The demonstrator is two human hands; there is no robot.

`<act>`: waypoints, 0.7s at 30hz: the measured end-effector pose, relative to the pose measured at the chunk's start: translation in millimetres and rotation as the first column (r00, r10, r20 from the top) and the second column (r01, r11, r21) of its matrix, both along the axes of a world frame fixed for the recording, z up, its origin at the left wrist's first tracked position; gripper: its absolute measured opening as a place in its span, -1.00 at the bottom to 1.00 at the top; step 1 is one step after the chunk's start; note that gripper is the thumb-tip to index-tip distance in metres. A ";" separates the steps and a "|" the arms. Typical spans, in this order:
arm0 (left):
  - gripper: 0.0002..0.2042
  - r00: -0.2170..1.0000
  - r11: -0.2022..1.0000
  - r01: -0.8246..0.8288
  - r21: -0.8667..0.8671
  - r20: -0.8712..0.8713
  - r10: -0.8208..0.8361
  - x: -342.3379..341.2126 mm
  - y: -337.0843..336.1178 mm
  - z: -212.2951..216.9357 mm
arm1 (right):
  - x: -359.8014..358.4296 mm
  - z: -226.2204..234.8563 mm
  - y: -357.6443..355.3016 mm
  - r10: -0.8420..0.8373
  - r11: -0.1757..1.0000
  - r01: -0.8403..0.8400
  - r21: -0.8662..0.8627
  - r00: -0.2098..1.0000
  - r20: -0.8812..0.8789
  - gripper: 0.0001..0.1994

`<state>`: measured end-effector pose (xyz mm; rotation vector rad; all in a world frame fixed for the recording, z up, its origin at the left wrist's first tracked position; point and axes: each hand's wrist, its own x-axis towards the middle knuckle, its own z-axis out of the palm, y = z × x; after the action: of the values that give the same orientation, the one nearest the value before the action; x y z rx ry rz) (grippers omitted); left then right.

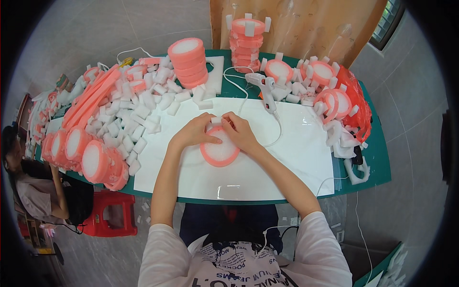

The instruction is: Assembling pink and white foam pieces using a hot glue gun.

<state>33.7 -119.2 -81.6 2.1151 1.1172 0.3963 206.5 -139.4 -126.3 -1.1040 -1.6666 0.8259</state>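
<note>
Pink foam rims the disc (220, 152) under your hands, which lies on the white sheet (291, 162), near its middle. A white block (216, 120) stands at the disc's far edge. Your right hand (237, 129) has its fingers drawn together, tips pinching the block at its right side. Your left hand (195, 131) is partly open, thumb across the disc's face and forefinger reaching to the block; how firmly it grips, you cannot tell from here.

Between the disc and the table's (380, 165) near edge, the sheet gives you open room, with more to the right past your forearm. The sheet's near edge runs close to the green table edge. On your left, loose blocks (141, 115) spill over the sheet's border, well apart from your wrist. Beyond them, pink stacks (98, 160) lie on their sides at the table's front left edge.

Ahead, the glue gun (263, 91) sits at the sheet's far edge, its cord (280, 131) curling toward your right wrist: the tightest spot. More discs (337, 104) and a red bag (361, 105) crowd the far right, beyond the sheet.
</note>
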 end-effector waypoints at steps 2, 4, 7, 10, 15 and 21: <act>-0.34 1.000 1.000 -0.003 -0.005 -0.004 0.003 0.4 -0.5 1.3 | 0.2 -0.9 0.4 -0.002 1.000 0.002 0.002 1.000 0.002 -0.85; -0.34 1.000 1.000 -0.006 -0.010 -0.008 0.006 0.5 -1.1 2.2 | 0.2 -0.9 0.5 -0.003 1.000 0.003 0.004 1.000 0.004 -0.85; -0.34 1.000 1.000 -0.012 -0.013 -0.008 0.012 0.4 -1.4 2.5 | 0.2 -0.1 0.2 -0.002 1.000 0.002 0.013 1.000 0.012 -0.85; -0.34 1.000 1.000 -0.006 -0.007 -0.009 0.006 0.1 -0.6 1.6 | 0.4 0.2 0.1 0.003 1.000 -0.003 0.017 1.000 0.012 -0.85; -0.33 1.000 1.000 -0.002 -0.001 -0.001 0.002 -0.7 0.5 -1.0 | 0.3 2.5 -0.8 0.007 1.000 -0.007 -0.002 1.000 0.020 -0.84; -0.33 1.000 1.000 -0.007 -0.007 0.004 0.007 0.3 -0.6 0.8 | 1.3 1.1 -0.6 0.008 1.000 -0.008 0.015 1.000 0.022 -0.84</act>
<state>34.0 -119.7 -80.8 2.1037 1.1229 0.3994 207.8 -140.0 -125.2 -1.1008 -1.6940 0.8073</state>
